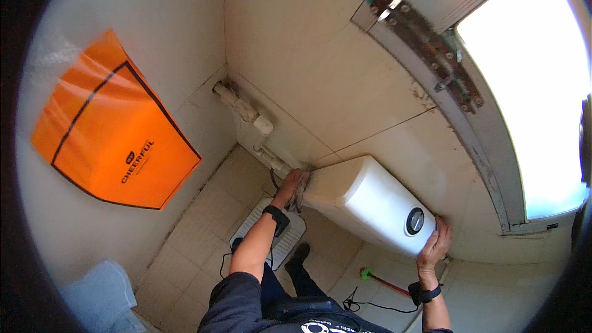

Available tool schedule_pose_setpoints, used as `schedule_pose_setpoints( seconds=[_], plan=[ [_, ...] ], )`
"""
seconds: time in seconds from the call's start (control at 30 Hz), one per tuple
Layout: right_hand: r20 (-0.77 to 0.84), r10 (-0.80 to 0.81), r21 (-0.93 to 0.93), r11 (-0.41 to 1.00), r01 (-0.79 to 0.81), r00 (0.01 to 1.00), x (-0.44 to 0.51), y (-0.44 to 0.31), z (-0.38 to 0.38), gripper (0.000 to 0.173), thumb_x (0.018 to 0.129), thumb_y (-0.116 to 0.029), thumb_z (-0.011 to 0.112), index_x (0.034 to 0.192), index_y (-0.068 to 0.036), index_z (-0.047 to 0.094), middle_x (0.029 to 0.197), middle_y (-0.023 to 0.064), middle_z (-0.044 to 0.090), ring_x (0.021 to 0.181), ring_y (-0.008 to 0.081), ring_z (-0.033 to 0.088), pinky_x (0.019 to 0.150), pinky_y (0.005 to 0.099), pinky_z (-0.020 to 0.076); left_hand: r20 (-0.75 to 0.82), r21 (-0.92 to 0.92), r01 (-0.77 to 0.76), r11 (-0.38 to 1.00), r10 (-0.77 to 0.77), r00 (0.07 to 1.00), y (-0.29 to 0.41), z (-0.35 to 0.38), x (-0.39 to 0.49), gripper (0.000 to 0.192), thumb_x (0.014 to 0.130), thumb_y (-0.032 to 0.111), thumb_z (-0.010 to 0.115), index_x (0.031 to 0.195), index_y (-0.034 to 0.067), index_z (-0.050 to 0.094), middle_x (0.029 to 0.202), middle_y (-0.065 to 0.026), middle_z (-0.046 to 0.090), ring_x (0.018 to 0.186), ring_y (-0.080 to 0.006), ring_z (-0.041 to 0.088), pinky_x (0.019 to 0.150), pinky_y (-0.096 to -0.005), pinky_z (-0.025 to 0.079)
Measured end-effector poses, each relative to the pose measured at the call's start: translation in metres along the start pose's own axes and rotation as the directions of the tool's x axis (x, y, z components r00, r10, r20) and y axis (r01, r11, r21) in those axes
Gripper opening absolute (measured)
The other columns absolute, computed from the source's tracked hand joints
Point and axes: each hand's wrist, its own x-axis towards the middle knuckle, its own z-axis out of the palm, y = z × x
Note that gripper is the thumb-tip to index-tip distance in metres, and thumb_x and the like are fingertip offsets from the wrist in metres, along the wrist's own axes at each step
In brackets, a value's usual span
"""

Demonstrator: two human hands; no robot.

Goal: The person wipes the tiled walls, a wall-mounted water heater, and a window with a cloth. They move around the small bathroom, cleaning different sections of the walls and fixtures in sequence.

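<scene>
A white toilet cistern (370,203) with a round dark-rimmed flush button (415,221) is mounted against the tiled wall. My left hand (287,188) is at its left end, with a greyish-brown cloth (300,189) held between the fingers and the cistern's side. At the right end, my right hand (435,240) lies on the cistern's corner, thumb on the front and fingers behind the edge; nothing else shows in it. Both wrists wear black bands.
Below is a squat toilet pan (291,231) in the tiled floor. White pipes (243,110) run along the wall corner. A red-handled brush with a green head (365,273) and a black cable (384,306) are lower right. An orange bag (125,138) hangs left; a window frame (504,194) is right.
</scene>
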Motion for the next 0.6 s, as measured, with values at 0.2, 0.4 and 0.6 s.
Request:
schedule_pose_setpoints(
  seconds=[0.2, 0.4, 0.6],
  plan=[
    [-0.022, -0.035, 0.064, 0.997, 0.037, 0.999, 0.001, 0.0, 0.001, 0.038, 0.097, -0.021, 0.04, 0.121, -0.001, 0.062, 0.117, 0.0221, 0.059, 0.11, 0.0391, 0.054, 0.098, 0.0467, 0.0387, -0.222, -0.467, 0.126, 0.875, -0.254, 0.941, -0.073, 0.01, 0.023, 0.051, 0.104, 0.04, 0.043, 0.137, 0.002, 0.052, 0.131, -0.0136, 0.057, 0.118, -0.0286, 0.054, 0.103, -0.0386, 0.041],
    [-0.014, -0.076, -0.059, 0.995, 0.075, 0.997, 0.001, 0.0, 0.0, 0.038, 0.094, -0.02, 0.043, 0.121, -0.002, 0.061, 0.116, 0.0195, 0.059, 0.111, 0.038, 0.053, 0.095, 0.0478, 0.0387, -0.751, -0.203, -0.194, 0.96, -0.025, 0.659, 0.018, 0.105, -0.078, 0.041, 0.106, 0.03, 0.04, 0.126, -0.004, 0.046, 0.123, -0.0208, 0.044, 0.116, -0.0337, 0.047, 0.099, -0.0451, 0.038],
    [-0.008, -0.1, -0.037, 0.994, 0.099, 0.995, 0.001, -0.003, -0.001, 0.04, 0.093, -0.021, 0.046, 0.127, -0.004, 0.058, 0.123, 0.0188, 0.056, 0.115, 0.0374, 0.051, 0.099, 0.0496, 0.0371, -0.725, 0.24, -0.281, 0.929, 0.364, 0.585, 0.131, 0.173, -0.173, 0.043, 0.106, 0.038, 0.04, 0.125, -0.001, 0.039, 0.118, -0.0189, 0.038, 0.113, -0.0316, 0.044, 0.097, -0.0478, 0.037]
  ],
)
